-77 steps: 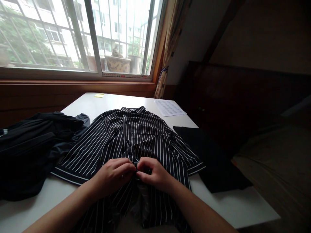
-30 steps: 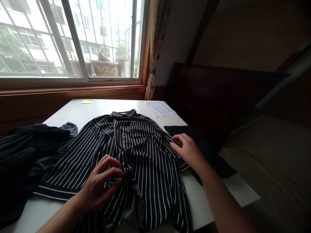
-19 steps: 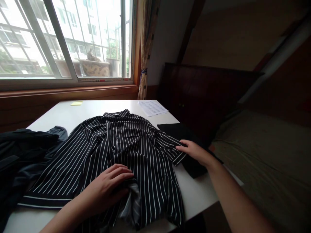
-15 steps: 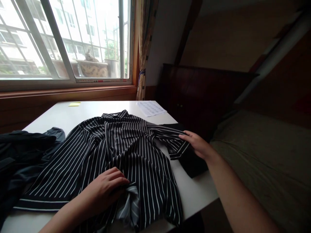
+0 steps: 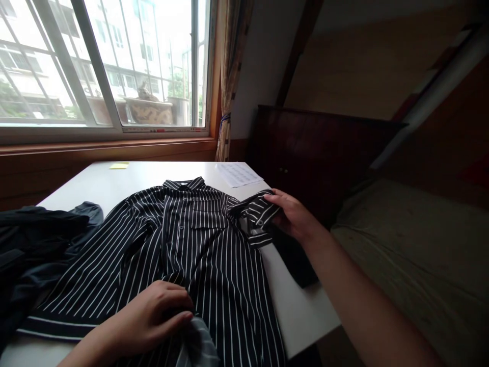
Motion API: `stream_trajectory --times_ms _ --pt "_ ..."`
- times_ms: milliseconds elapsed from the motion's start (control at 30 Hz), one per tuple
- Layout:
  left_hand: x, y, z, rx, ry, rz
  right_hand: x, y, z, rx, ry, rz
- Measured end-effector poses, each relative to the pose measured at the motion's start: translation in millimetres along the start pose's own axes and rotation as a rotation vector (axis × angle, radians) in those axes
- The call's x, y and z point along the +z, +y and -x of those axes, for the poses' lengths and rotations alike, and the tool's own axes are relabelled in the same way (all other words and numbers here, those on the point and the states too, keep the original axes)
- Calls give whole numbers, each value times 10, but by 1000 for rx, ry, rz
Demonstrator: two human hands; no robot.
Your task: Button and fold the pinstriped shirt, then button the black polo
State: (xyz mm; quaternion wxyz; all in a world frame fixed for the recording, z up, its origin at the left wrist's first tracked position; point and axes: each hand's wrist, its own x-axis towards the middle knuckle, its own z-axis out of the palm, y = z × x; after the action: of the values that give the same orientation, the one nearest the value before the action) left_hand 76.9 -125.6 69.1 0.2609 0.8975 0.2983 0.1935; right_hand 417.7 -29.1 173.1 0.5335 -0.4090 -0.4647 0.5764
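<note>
A black shirt with white stripes [image 5: 225,265] lies front up on the white table, its collar pointing toward the window. My right hand [image 5: 292,211] pinches the shirt's sleeve near the cuff and holds it bunched, slightly above the table's right side. A cuff button shows just beside the fingers. Low on the shirt front rests my left hand [image 5: 160,311], its fingers curled into the cloth; the fingertips are partly hidden. Right below it the hem is turned up, showing the paler grey inside. The other sleeve stretches down toward the left.
A crumpled dark garment [image 5: 42,244] lies at the table's left. Black cloth [image 5: 294,260] sits under my right hand at the table's right edge. Printed paper [image 5: 239,174] and a yellow note [image 5: 119,165] lie at the back of the white table [image 5: 305,321]. A dark cabinet [image 5: 305,148] stands beyond.
My right hand has moved left and slightly up, bringing the sleeve inward, where it now bunches. My left hand has shifted a little left and down. The shirt front lies flatter.
</note>
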Motion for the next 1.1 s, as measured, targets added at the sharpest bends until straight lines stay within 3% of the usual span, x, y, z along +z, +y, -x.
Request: stream_trajectory --times_ms 167,300,433,567,833,967,1100 --pt "31 -88 -32 -80 34 57 445 212 -30 54 -169 -129" --pt "53 -167 -76 -210 93 128 664 474 67 121 -250 -194" --pt "53 -203 -102 -276 145 161 676 777 257 257 -240 -194" --pt "61 -221 -97 -259 141 105 478 1045 435 292 -201 -59" --pt "42 -315 -50 -230 129 -1 -99 1279 576 55 -68 552" --pt "27 -311 -52 -244 122 -25 -144 1168 647 -232 -19 932" --pt "0 -239 -101 -262 122 -118 -40 996 681 -496 -122 1101"
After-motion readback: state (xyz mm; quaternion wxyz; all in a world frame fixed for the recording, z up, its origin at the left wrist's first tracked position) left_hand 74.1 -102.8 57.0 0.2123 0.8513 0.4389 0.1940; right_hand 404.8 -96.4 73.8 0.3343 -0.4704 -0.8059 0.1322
